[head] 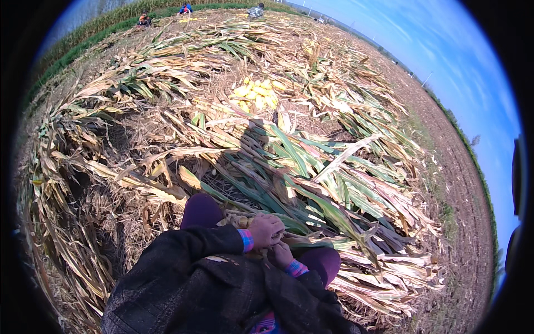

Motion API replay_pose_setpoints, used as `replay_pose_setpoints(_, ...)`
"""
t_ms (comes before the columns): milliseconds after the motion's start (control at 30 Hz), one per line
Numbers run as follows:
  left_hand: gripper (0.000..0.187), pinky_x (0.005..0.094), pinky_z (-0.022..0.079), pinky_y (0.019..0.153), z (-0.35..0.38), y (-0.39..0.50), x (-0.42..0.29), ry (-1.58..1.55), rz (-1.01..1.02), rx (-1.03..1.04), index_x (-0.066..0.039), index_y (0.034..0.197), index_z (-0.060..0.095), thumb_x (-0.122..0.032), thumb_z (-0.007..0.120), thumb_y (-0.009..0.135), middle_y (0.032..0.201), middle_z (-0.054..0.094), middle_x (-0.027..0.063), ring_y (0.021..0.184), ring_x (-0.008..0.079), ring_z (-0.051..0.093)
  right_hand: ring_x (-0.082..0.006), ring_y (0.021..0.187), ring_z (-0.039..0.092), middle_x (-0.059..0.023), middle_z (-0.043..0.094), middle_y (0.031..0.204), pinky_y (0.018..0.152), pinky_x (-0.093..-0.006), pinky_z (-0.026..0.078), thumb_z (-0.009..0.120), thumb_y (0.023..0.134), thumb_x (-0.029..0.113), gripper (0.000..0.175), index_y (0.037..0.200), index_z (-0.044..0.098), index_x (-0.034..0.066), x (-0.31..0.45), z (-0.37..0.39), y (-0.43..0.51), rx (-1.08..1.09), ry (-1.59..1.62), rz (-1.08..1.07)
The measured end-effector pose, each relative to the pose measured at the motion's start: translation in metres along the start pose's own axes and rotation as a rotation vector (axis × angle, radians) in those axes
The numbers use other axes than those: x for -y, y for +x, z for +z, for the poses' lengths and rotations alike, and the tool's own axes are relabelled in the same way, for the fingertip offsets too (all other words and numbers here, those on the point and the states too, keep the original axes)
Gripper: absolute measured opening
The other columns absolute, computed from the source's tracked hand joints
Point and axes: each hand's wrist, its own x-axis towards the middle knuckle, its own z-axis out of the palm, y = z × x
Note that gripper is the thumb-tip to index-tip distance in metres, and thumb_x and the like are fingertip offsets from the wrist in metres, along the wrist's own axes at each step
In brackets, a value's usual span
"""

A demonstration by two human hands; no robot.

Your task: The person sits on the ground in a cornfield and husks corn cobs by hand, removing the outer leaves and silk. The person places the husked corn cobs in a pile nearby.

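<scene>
My left hand (265, 230) and my right hand (280, 254) are close together between my knees, fingers curled on a dry, pale corn husk (240, 220). Whether an ear sits inside it is hidden by the fingers. Cut corn stalks (292, 196) with green and tan leaves lie just beyond the hands and to the right. Farther out, a pile of husked yellow corn ears (258, 94) rests on the ground.
Rows of cut corn stalks (167, 54) cross the field. A second small heap of yellow ears (309, 46) lies farther off. Three people (144, 19), (186, 8), (255, 11) are low to the ground in the distance. Bare soil (463, 200) runs along the right.
</scene>
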Motion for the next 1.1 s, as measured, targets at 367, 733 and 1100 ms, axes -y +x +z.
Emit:
replay_pose_setpoints(367,0.035,0.0380,0.043,0.071,-0.003,0.044,0.043,-0.127,-0.424,-0.386,-0.006,0.087,0.050,-0.016,0.070,0.060,0.084,0.048,0.0124,0.087,0.0290,0.049,-0.0103,0.059,0.052,-0.0031,0.054,0.065,0.054,-0.0257,0.042,0.044,0.079,0.009,0.023,0.096,0.057,0.0019,-0.038,-0.006,0.003,0.120,-0.660,-0.398)
replay_pose_setpoints(733,0.049,0.0349,0.046,0.077,0.008,0.031,0.043,-0.373,-0.517,-0.028,-0.006,0.103,0.050,-0.024,0.072,0.063,0.091,0.058,0.0152,0.087,0.0306,0.058,-0.0119,0.053,0.052,-0.0031,0.053,0.061,0.050,-0.0275,0.042,0.043,0.079,0.010,0.026,0.099,0.058,0.0039,-0.043,0.000,0.004,0.205,-0.580,-0.243)
replay_pose_setpoints(1100,0.052,0.0324,0.048,0.075,0.011,0.002,0.055,-0.484,-0.547,0.077,-0.006,0.102,0.051,-0.019,0.076,0.058,0.088,0.062,0.0125,0.083,0.0235,0.062,-0.0202,0.065,0.054,-0.0124,0.055,0.069,0.063,-0.0314,0.044,0.049,0.076,0.011,0.014,0.083,0.052,-0.0010,0.026,0.006,0.000,-0.113,-0.623,-0.208)
